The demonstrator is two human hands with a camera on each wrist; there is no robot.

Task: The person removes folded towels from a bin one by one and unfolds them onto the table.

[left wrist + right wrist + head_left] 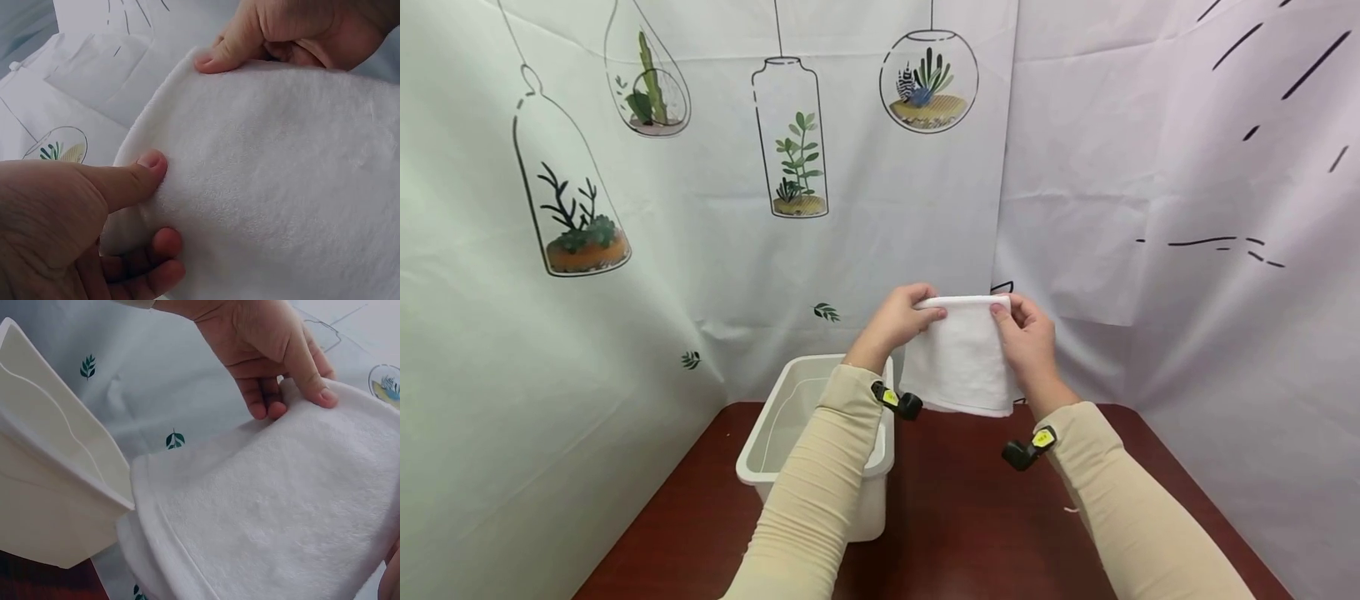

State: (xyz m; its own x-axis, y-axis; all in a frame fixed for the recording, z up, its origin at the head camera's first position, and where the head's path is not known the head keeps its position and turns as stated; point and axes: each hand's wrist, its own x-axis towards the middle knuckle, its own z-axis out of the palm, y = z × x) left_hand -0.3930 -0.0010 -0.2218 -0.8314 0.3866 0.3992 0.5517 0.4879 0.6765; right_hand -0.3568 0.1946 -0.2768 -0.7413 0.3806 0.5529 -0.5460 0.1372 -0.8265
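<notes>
A white folded towel [964, 358] with a fluffy pile hangs upright from both hands, raised above the table. Its upper left part is pinched between the thumb and fingers of my left hand [901, 321]. My right hand [1030, 337] grips the upper right corner, the thumb lying on the near face. Close up in the left wrist view, the thumbs press the towel [262, 162] near its folded edge. From the right wrist, the towel [269, 506] shows stacked layers and a hemmed lower edge.
A white plastic bin [815, 360] stands on the dark red table [970, 517], left of the towel and partly behind my left forearm. A white wall cloth [865, 250] printed with hanging plant jars surrounds the table. A small pale scrap [1070, 509] lies near my right sleeve.
</notes>
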